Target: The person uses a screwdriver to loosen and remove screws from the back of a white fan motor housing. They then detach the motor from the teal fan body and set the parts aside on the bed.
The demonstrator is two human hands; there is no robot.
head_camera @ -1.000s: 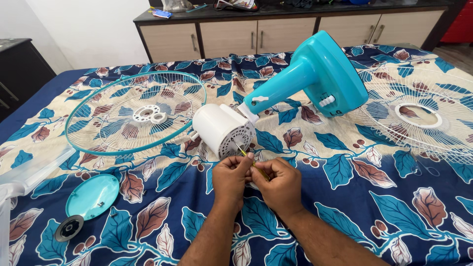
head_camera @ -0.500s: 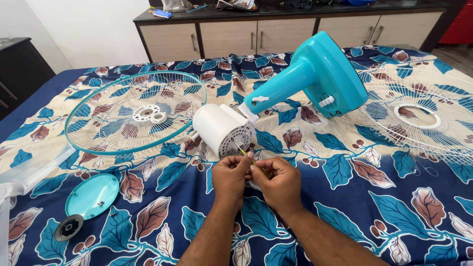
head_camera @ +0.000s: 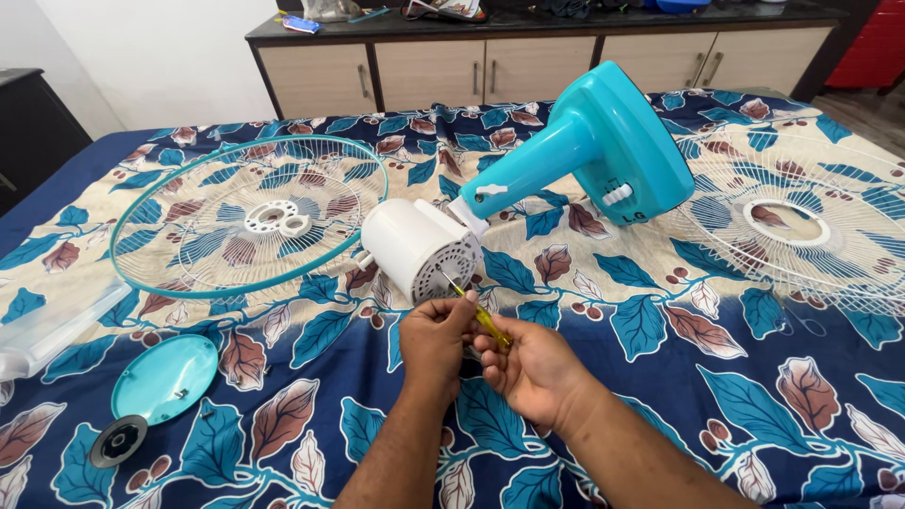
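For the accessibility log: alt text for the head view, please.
Two hands, left hand and right hand, hold a yellow-handled screwdriver with its tip against the white motor housing of a teal fan body lying on a leaf-print bedsheet. A teal-rimmed grille, white grille and teal round cover lie around.

This is a room in a home, most likely a bedroom. A bed fills nearly the whole view, spread with a bedsheet (head_camera: 660,377) printed with blue and brown leaves on navy and cream. Along the far wall stands a low sideboard (head_camera: 528,57) with beige doors, metal handles and a dark top cluttered with small household odds and ends. At the far left is a plain white wall (head_camera: 160,57), and beside it a dark cabinet (head_camera: 28,123).
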